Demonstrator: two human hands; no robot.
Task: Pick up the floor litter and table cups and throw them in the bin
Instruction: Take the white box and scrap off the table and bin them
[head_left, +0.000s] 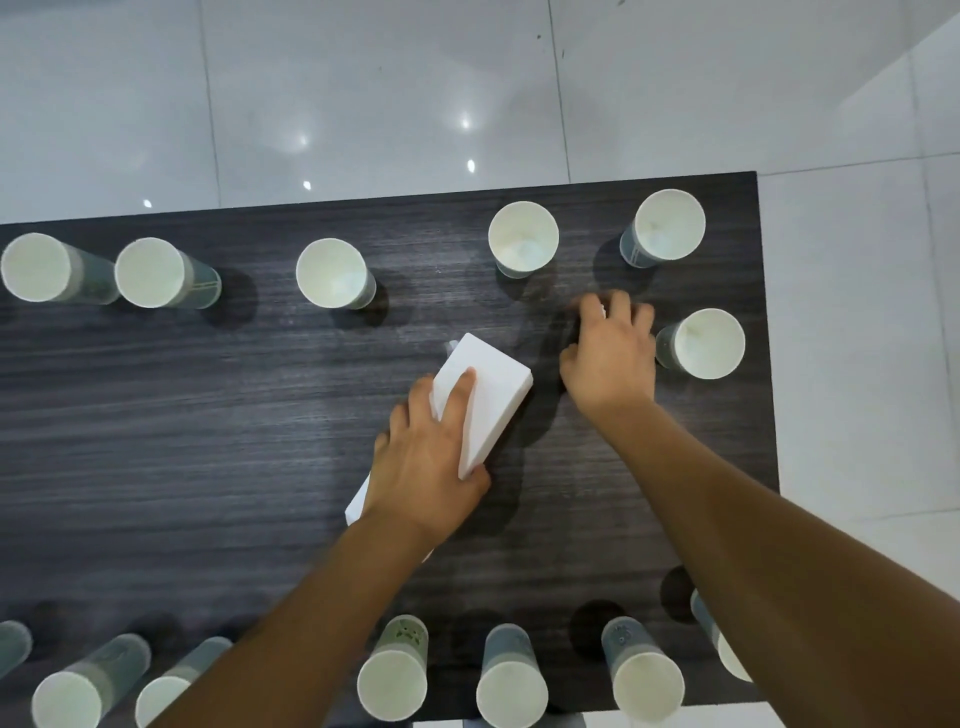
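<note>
Several upright paper cups stand on a dark wood-grain table, one row along the far edge and one along the near edge. My left hand grips a white rectangular box at the table's middle, fingers across its top. My right hand is palm down on the table, just left of a cup and below two far cups. Its fingertips are blurred, and a small white speck shows between them. What it is cannot be told.
Glossy white floor tiles lie beyond the table's far edge and along its right side. Cups of the near row stand below my forearms. No bin is in view.
</note>
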